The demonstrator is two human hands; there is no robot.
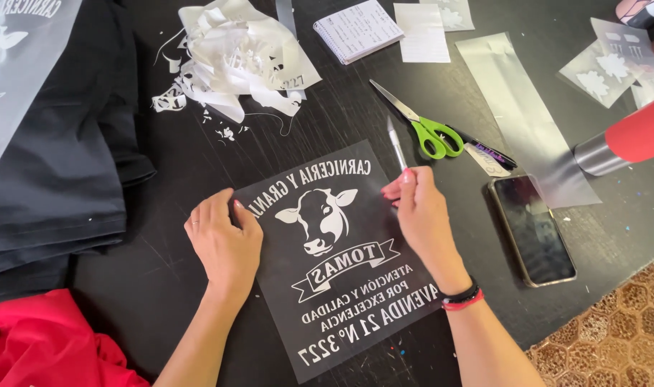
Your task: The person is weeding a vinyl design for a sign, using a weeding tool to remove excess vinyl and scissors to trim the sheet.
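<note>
Centred on the black scratched table [162, 279], my left hand [223, 244], fingers together, flattens the glossy clear transfer sheet with its white cow-head design [338, 261] so it cannot slide. My right hand [420, 215] pinches a thin silver weeding blade [396, 143] at its right edge.

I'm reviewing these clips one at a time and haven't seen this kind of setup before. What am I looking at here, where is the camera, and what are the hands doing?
There is no machine: a person works with bare hands, filmed by one camera worn on the head, looking down at a dark table. The left hand presses flat on a clear transfer sheet with a white cow-head design. The right hand holds a thin metal weeding tool at the sheet's edge. Nearby lie green-handled scissors, a phone, a pile of peeled white scraps, a small notepad, folded black fabric and red cloth.
</note>
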